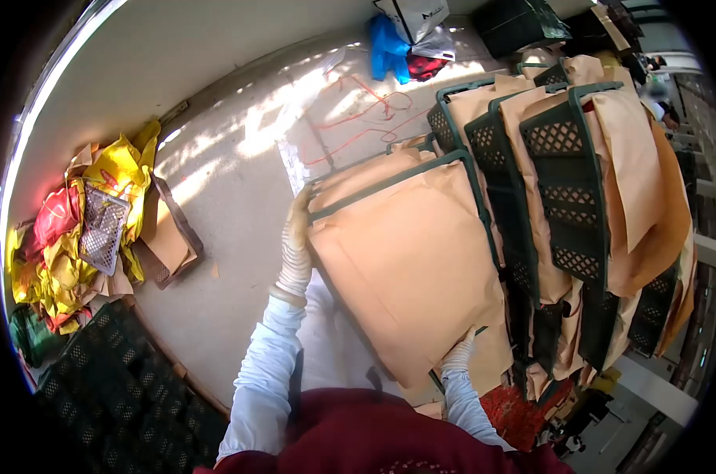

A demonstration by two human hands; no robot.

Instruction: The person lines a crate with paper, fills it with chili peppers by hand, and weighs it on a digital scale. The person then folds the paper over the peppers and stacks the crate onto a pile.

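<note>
A dark green plastic crate (395,182) lined with tan paper (417,261) is tilted up in front of me. My left hand (296,241), in a pale glove, grips the crate's left edge near its top corner. My right hand (459,353), also gloved, holds the lower right corner, pressing on the paper lining. Both arms wear white sleeves.
More paper-lined green crates (567,170) stand stacked to the right. A pile of yellow and red bags with a small grey basket (101,229) lies at the left. Dark crates (121,395) sit at lower left. Bags (409,35) lie on the concrete floor at the back.
</note>
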